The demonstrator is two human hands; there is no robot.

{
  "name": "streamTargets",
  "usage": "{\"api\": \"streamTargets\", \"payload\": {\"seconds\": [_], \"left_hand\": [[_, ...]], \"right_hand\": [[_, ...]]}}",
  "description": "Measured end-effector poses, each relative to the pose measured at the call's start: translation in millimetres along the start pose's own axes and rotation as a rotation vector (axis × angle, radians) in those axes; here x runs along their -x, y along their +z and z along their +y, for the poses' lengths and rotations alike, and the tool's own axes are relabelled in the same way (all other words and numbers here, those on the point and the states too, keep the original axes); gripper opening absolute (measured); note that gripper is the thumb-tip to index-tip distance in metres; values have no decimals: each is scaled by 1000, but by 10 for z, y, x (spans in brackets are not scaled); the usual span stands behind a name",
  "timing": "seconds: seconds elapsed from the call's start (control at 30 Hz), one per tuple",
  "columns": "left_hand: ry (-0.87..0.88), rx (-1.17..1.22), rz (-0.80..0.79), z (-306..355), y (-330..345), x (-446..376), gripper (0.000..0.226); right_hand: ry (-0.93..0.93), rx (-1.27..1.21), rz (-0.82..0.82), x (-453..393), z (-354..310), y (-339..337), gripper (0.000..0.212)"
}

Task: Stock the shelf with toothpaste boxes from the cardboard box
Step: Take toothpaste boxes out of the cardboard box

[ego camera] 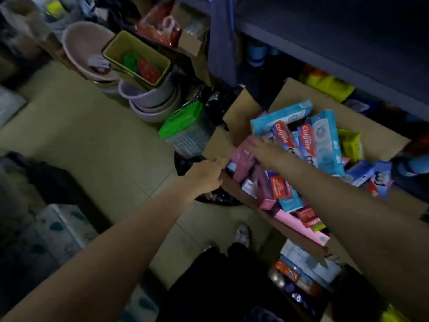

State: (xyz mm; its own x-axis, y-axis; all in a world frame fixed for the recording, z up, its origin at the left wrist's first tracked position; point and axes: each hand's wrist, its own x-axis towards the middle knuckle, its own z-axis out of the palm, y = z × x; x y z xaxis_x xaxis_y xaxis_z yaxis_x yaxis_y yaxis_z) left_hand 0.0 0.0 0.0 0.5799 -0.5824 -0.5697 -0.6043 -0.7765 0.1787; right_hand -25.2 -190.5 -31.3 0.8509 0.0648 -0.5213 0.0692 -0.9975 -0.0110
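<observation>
Brown corrugated cardboard box (301,98) is sitting open on the floor beneath the dark grey metal shelf (325,49), and is holding a loose heap of toothpaste boxes. In the head view, the right hand (267,151) is reaching in with fingers extended, resting across a pink rectangular carton (243,159); no closed grip is visible. The left hand (205,175) is touching the box's near flap (219,145), fingers loosely spread. Blue-and-red printed cartons (306,140) are lying crosswise. These cartons are probably light, stiff-walled and smooth; gripping across the long sides should be preventing crushed ends. Lilac plastic basins (151,101) are standing stacked nearby.
</observation>
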Motion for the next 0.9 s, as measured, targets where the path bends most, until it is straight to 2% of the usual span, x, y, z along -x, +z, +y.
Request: {"api": "streamTargets", "payload": {"seconds": [0.13,0.23,0.33,0.4,0.5,0.57,0.63,0.73,0.8,0.9], "left_hand": [[8,115,-33,-242,-85,-365,67],[45,181,-38,-383,-156,-540,67],[70,197,-37,-585,-342,-660,64],[42,176,-33,-687,-541,-776,64],[12,82,-128,-704,-927,-864,69],[63,22,-190,-599,-1247,-853,74],[185,21,-197,-411,-1586,-825,79],[388,-25,-156,-36,-2070,-743,67],[456,-36,-131,188,-2371,-680,61],[526,-14,-89,466,-2761,-575,59]], "right_hand": [[35,106,-62,-492,-155,4,51],[76,175,-158,-657,-205,30,52],[106,221,-238,-676,-270,-97,43],[113,164,-249,-633,-297,-300,36],[149,26,-260,-519,-151,-784,31],[196,-114,-306,-388,92,-1269,36],[208,-230,-348,-143,352,-1756,41],[268,-575,-191,396,707,-2281,19],[316,-692,-93,808,858,-2516,22],[388,-685,28,1302,1035,-2690,29]]}}
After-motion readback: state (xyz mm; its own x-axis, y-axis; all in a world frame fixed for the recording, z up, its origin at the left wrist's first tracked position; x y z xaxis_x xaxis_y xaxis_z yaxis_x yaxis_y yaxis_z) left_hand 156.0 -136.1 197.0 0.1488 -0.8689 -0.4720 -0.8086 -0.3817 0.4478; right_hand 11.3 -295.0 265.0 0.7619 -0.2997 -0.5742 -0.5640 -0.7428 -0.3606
